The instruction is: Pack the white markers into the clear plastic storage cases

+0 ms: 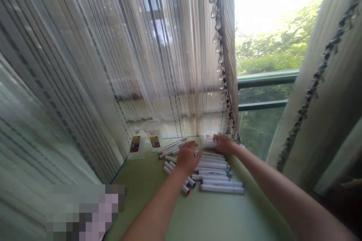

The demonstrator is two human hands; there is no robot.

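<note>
Green tabletop: a smooth, pale green surface point(209, 214) with a blue edge at its far side, lying under both forearms.
Marker row: white, straight-barrelled markers with coloured ends point(222, 188), roughly nine, laid side by side to the right of the left hand; overlap makes the count uncertain.
Crossed markers: a slanting cluster of white markers with red, purple and dark ends point(169, 168), at least four visible, partly behind the left wrist.
Left hand: the bare left hand point(188, 158) is over the markers, thumb apart from half-curled fingers; whether it grips one, I cannot tell.
Upper markers: about four slim white ones point(173, 147), fanned beyond the crossed cluster.
Right hand: the bare right hand point(225, 144), fingers partly bent, touches a clear, boxy plastic case with a small label point(207, 140); how firmly is unclear.
Labelled packs: two clear plastic packs with dark, multicoloured labels point(135, 145), at the far left.
Curtains: sheer, striped fabric point(85, 45), edged with teardrop beads point(217, 25).
Window: two green rails point(266, 81), leafy trees point(271, 45) beyond.
</note>
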